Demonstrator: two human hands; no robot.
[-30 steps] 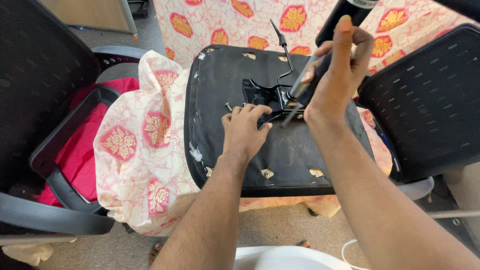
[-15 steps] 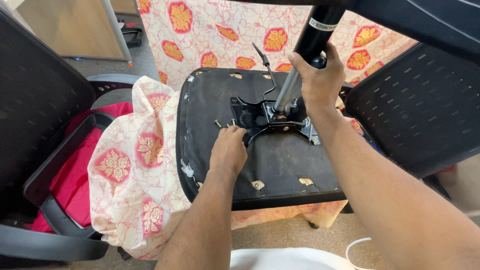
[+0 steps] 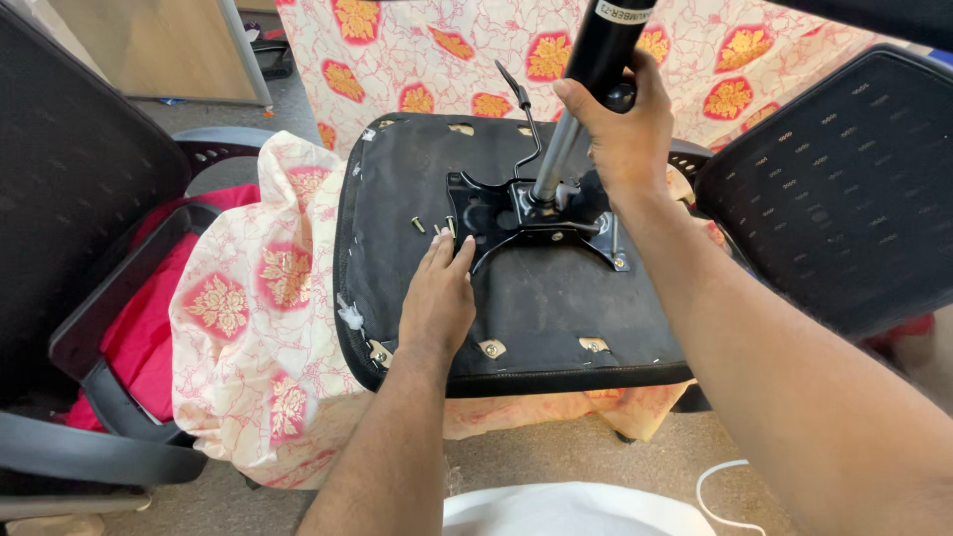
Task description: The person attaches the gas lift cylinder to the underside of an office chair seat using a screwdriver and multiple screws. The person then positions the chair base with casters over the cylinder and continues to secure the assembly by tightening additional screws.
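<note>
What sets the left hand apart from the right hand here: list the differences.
The left hand lies flat, palm down, on the black seat underside; the right hand is raised and curled round the gas-lift cylinder. The left hand's fingers stretch toward the loose screws; the right hand's are wrapped shut. Both are bare.

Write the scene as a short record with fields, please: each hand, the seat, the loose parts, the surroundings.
left hand: left hand lies flat on the upturned seat base, its fingers beside the loose screws
right hand: right hand grips the gas lift cylinder
cylinder: stands in the black metal mounting plate
lever: thin bent lever rises from the plate
under seat: floral cloth
surroundings: mesh chair on the right; chair with red cloth on the left
</note>
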